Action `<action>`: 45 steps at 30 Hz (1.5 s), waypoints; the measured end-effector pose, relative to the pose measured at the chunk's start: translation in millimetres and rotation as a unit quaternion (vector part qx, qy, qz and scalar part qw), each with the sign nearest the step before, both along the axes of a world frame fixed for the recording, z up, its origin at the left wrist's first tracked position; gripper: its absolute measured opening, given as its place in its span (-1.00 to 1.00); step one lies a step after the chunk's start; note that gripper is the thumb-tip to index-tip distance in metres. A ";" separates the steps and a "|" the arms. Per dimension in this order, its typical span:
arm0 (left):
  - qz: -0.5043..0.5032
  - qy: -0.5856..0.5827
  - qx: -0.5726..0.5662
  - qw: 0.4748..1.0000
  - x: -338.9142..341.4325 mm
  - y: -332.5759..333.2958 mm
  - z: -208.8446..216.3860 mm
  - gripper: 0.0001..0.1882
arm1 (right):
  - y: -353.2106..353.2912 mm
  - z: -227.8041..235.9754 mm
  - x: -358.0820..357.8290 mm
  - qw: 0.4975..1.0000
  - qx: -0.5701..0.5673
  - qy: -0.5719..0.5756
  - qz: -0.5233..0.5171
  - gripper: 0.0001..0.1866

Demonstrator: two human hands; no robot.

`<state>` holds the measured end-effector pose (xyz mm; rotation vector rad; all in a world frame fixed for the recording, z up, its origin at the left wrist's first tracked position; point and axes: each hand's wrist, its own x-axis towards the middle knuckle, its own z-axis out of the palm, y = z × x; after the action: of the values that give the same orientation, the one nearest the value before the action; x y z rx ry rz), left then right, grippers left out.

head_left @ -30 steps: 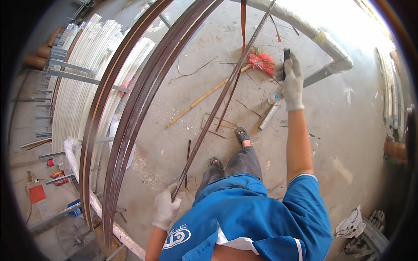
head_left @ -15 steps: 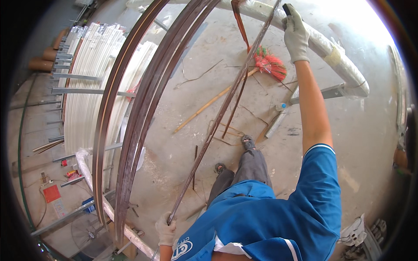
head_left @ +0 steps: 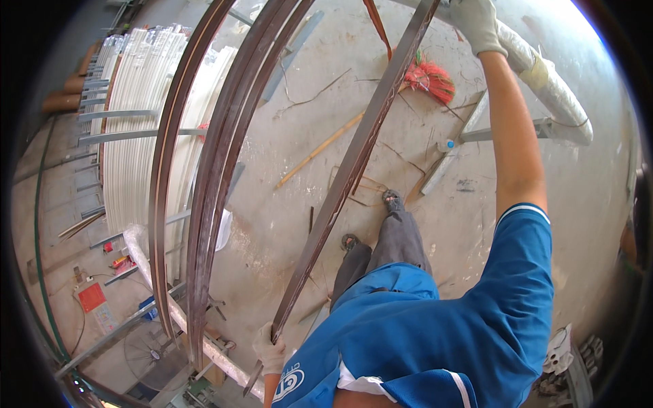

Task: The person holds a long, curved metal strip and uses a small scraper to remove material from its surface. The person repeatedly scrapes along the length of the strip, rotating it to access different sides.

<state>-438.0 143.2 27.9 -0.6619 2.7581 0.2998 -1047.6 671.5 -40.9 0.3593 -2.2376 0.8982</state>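
Note:
A long dark brown profile strip [head_left: 354,160] slants across the middle of the view, from the top edge down to my left hand. My left hand [head_left: 270,350], in a pale work glove, is closed round the strip's lower end. At the top, my right hand [head_left: 476,26], gloved as well, is stretched far out, to the right of the strip's upper end. Its fingers are curled and partly cut off by the frame, so what they hold is hidden. Behind it runs a rail wrapped in clear plastic [head_left: 520,54].
More brown profile strips [head_left: 221,143] stand just left. Beyond them, white profiles [head_left: 132,129] lie stacked on a metal rack [head_left: 146,138]. A red-bristled broom [head_left: 430,80] lies on the floor. A bottle with a blue cap [head_left: 445,145] is near a metal stand leg [head_left: 435,173]. A fan [head_left: 153,353] is lower left.
The held strip has turned, now showing a broader face. My right hand has moved up and right; the dark object seen in it earlier is hidden. The whole view has shifted slightly.

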 end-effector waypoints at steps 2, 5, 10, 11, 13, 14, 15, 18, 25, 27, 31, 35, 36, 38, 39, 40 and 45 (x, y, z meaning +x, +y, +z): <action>0.005 -0.002 0.001 1.000 0.0 1.8 -0.1 -0.71 | 8.4 -6.8 -7.3 0.998 0.063 -0.001 -0.011 -0.35; 0.017 -0.003 0.002 1.000 0.4 4.5 -0.7 -0.70 | 15.4 -14.2 -15.9 0.995 0.098 0.001 -0.011 -0.32; 0.040 -0.038 0.004 0.998 -0.2 3.7 2.8 -0.70 | 3.9 -6.4 -5.9 0.997 -0.046 -0.018 0.063 -0.36; 0.035 -0.033 0.015 0.999 -1.2 2.9 3.8 -0.71 | -1.3 -4.0 -2.0 0.993 -0.085 -0.018 0.076 -0.37; 0.047 -0.035 0.035 0.998 -4.5 1.4 6.4 -0.74 | -10.1 -0.9 4.5 0.994 -0.089 -0.041 0.044 -0.42; 0.058 -0.030 0.052 0.997 -6.7 1.0 7.5 -0.76 | -15.3 -3.0 7.8 0.997 -0.053 -0.064 -0.003 -0.44; 0.076 -0.027 0.068 0.994 -9.3 0.7 8.3 -0.77 | -17.0 -3.9 10.7 0.995 -0.016 -0.086 -0.049 -0.46; 0.128 -0.040 0.110 0.985 -15.8 2.4 11.9 -0.77 | -45.0 -17.7 27.1 0.996 -0.033 0.042 -0.076 -0.59; 0.162 -0.044 0.160 0.973 -23.0 -7.0 13.7 -0.76 | -160.8 -1.9 201.0 0.998 0.059 0.006 0.008 -0.50; 0.146 -0.040 0.153 0.977 -25.9 -17.4 11.3 -0.75 | -169.4 1.2 236.6 0.952 0.115 -0.127 0.255 -0.48; 0.137 -0.054 0.155 0.977 -26.6 -34.4 8.5 -0.71 | -136.5 -11.2 183.7 0.976 -0.189 0.045 0.096 -0.63; 0.107 -0.091 0.156 0.978 -22.5 -42.4 6.7 -0.70 | -78.2 -12.7 90.4 0.989 -0.107 0.092 -0.042 -0.55; 0.102 -0.092 0.160 0.977 -21.4 -43.9 4.6 -0.70 | -75.0 -12.6 80.1 0.991 -0.079 0.088 -0.062 -0.52; 0.109 -0.089 0.182 0.973 -18.4 -47.0 2.3 -0.73 | -74.4 -13.0 69.3 0.992 -0.016 0.064 -0.112 -0.49; 0.119 -0.081 0.201 0.969 -16.9 -48.2 0.8 -0.74 | -78.9 -14.7 69.5 0.989 0.021 0.044 -0.141 -0.48; 0.128 -0.072 0.222 0.964 -16.3 -48.9 -1.4 -0.76 | -86.3 -18.8 75.1 0.990 0.012 0.051 -0.130 -0.49; 0.129 -0.060 0.269 0.952 -17.4 -46.4 -1.6 -0.79 | -156.5 -35.6 164.3 0.990 0.090 0.035 -0.104 -0.52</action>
<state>-455.4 96.7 26.3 -0.8468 2.3080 0.9881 -883.3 514.9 -76.5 0.2303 -2.2467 0.5686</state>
